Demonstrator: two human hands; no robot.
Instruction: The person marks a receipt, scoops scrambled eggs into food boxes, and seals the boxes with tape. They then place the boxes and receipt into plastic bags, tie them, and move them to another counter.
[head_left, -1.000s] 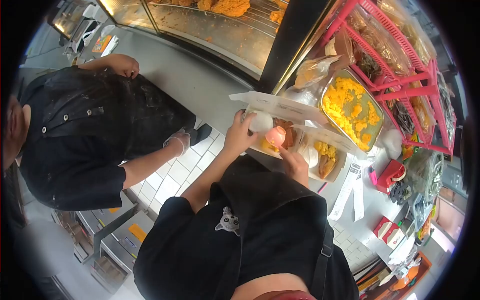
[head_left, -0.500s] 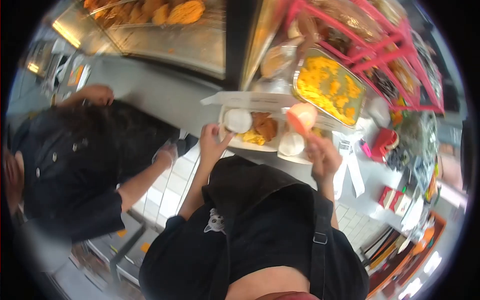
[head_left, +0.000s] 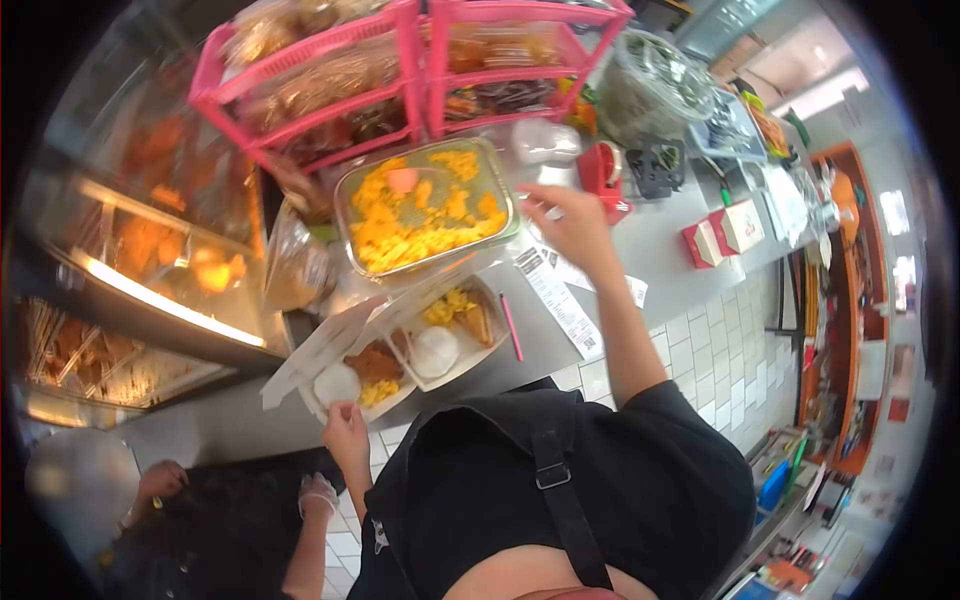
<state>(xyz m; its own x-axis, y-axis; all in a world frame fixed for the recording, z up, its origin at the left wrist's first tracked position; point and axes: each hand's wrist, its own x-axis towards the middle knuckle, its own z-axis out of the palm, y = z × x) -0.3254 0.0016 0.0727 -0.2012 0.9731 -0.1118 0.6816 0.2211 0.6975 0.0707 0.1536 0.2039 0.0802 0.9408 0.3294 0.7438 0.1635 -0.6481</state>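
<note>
My left hand has its fingers closed on the front edge of the left open takeout box. In that box are a white round mound, a brown fried piece and yellow scrambled egg. A second takeout box beside it contains another white mound, egg and a brown wedge. My right hand is empty, fingers apart, by the right side of a metal tray of scrambled egg. An orange scoop rests in the tray, its handle hard to make out.
Pink racks with bagged food stand behind the tray. A pink pen and printed receipts lie on the counter, with a red tape dispenser farther back. A heated display is at left; a co-worker's gloved hand is below it.
My right hand has let go of the orange scoop, which is now in the egg tray, and has moved to the tray's right. My left hand stays at the left box. The view has turned right.
</note>
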